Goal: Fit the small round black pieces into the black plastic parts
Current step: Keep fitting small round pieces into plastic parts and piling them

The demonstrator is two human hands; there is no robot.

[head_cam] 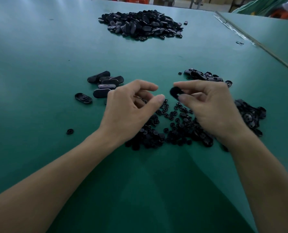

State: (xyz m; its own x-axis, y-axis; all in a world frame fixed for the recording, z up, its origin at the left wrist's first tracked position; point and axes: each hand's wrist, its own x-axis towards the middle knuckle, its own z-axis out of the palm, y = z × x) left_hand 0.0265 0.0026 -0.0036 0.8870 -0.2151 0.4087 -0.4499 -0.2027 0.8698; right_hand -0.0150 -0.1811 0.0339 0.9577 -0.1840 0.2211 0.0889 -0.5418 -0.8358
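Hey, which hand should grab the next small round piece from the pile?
Probably the left. The left hand hovers right above the small round pieces with nothing visible in its fingers, while the right hand is busy pinching a black plastic part.

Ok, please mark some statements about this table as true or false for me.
1. The right hand pinches a black part. True.
2. The small round pieces sit in a tray. False: they lie loose on the green table.
3. A big pile of black parts lies at the far side. True.
4. The left hand lies flat on the table. False: its fingers are curled.
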